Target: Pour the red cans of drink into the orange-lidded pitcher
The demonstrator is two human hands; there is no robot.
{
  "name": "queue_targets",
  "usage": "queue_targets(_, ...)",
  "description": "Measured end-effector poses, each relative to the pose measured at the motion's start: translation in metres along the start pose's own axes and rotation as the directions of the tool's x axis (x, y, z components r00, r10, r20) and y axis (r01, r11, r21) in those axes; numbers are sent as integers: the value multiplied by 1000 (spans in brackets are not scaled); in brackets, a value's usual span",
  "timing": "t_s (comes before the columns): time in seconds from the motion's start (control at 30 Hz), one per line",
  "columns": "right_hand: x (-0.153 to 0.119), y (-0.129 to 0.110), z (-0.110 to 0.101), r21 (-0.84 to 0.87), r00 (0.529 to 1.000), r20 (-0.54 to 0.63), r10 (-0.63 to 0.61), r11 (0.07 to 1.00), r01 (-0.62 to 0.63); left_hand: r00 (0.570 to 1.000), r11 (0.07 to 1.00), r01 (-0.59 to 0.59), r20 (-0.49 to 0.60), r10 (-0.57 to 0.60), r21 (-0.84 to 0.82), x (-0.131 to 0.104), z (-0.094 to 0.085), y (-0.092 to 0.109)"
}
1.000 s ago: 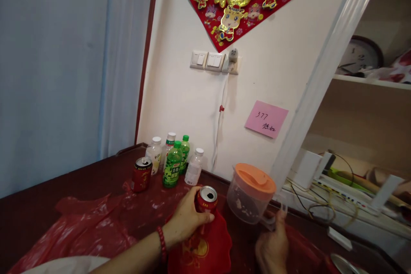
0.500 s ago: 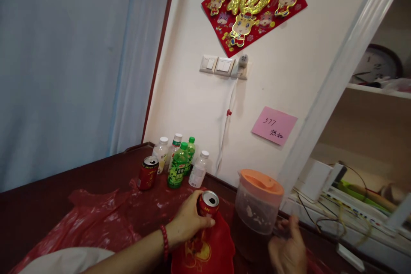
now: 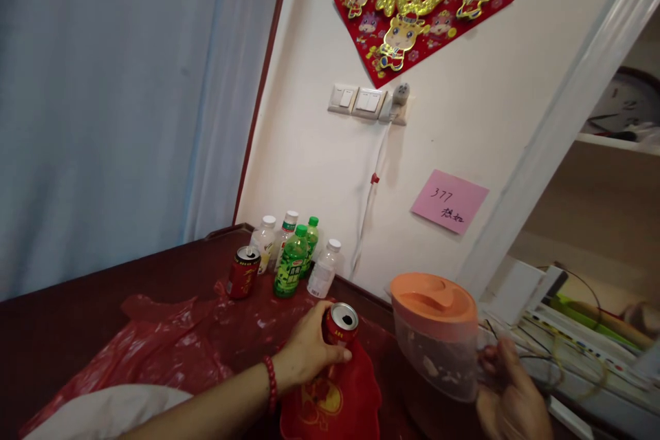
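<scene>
My left hand [image 3: 315, 349], with a red bead bracelet on the wrist, is wrapped round an opened red drink can [image 3: 342, 324]. The can stands upright at the far end of a red tray [image 3: 355, 385] with a gold print. To the right, my right hand [image 3: 510, 385] grips the handle of a clear plastic pitcher [image 3: 436, 361] with an orange lid [image 3: 433, 297]. The pitcher leans left, its spout toward the can. Some pale bits show inside it; whether it holds liquid I cannot tell.
Behind the can stand two green bottles [image 3: 290, 265], several white-capped bottles [image 3: 322, 271] and another red can [image 3: 244, 273]. A crumpled red plastic bag [image 3: 175, 337] covers part of the dark table. A white cord [image 3: 367, 210] hangs down the wall; a shelf [image 3: 567, 220] is at right.
The pitcher has moved right and tilted leftward, apparently lifted, with my right hand on its handle. My left hand still holds the can. The whole view has shifted slightly.
</scene>
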State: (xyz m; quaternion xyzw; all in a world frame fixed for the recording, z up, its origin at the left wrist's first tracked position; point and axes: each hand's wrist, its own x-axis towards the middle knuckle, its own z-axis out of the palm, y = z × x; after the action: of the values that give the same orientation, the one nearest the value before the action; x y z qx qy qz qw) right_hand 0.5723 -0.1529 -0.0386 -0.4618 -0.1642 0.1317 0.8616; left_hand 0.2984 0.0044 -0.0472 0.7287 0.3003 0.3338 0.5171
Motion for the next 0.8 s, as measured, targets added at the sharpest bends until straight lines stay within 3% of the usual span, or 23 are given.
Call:
queue_targets(0.23,-8,-32,9,64,986,-100,133,990,-127,1000,1000,-5,8,5,13,-4,3,4)
queue_targets(0.4,-16,-47,18,57,989,-66,134,990,-130,1000,999,3,9,-3,53,-8,6,4)
queue_targets(0.8,-24,-45,23,-59,988,-34,151,986,-153,1000,993,19,20,-21,117,-8,11,-4)
